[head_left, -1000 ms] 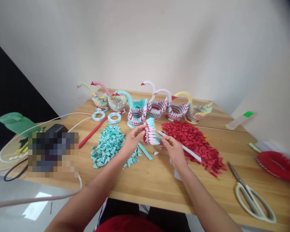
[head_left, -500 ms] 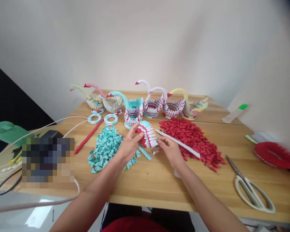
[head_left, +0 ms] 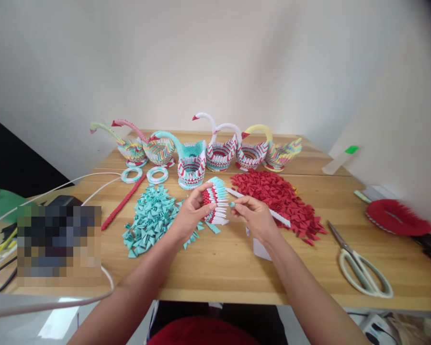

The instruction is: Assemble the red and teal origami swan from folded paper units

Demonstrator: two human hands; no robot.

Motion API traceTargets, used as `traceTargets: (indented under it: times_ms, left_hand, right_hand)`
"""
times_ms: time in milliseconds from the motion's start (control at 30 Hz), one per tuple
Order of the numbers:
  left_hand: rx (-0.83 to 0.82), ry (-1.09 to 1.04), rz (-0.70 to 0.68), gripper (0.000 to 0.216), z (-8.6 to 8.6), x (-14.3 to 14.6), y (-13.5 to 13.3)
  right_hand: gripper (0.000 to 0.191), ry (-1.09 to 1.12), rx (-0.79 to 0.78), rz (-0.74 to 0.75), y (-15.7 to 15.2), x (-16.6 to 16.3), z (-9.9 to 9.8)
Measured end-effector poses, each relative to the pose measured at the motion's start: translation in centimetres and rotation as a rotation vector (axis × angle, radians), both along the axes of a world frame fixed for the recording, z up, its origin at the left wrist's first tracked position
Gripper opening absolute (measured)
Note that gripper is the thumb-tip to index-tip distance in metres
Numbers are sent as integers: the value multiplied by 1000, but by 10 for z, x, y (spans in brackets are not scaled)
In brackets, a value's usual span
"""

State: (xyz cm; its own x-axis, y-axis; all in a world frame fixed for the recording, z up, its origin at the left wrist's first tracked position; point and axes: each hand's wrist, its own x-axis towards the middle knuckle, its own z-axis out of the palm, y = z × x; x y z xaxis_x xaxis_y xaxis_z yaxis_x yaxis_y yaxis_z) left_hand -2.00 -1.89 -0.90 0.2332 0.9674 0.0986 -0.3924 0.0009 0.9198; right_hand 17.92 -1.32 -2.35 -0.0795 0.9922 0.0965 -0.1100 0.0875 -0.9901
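Note:
My left hand grips a curved piece of 3D origami, built of red, white and teal folded paper units. The thumb lies on its near side, and rows of white points face right. Close to those points, my right hand pinches a small teal paper piece between thumb and fingertips, apart from the origami. Left of my left hand spreads a heap of teal paper triangles. Beyond my right hand is a pile of red paper triangles, with a long white paper strip along its edge.
Paper swans stand in a row at the back. Two teal-white rings and a red paper rod lie at left, near cables and a blurred patch. Scissors and a red paper ring are at right.
My right hand has drawn back slightly from the origami, and a teal piece now shows in its fingertips. The origami has turned a little in my left hand. The whole view has shifted slightly.

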Motion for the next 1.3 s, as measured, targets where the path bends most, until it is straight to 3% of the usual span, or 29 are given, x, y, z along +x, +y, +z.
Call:
traceTargets:
  times_ms: [900, 1133, 1300]
  left_hand:
    - [63, 94, 7, 58, 5, 2, -4]
    - [75, 124, 0, 57, 6, 5, -6]
    - [104, 146, -28, 57, 4, 7, -7]
  right_hand:
    - [19, -22, 54, -12, -4, -3, -3]
    - [32, 55, -78, 51, -6, -6, -2]
    - [32, 46, -69, 63, -5, -7, -3]
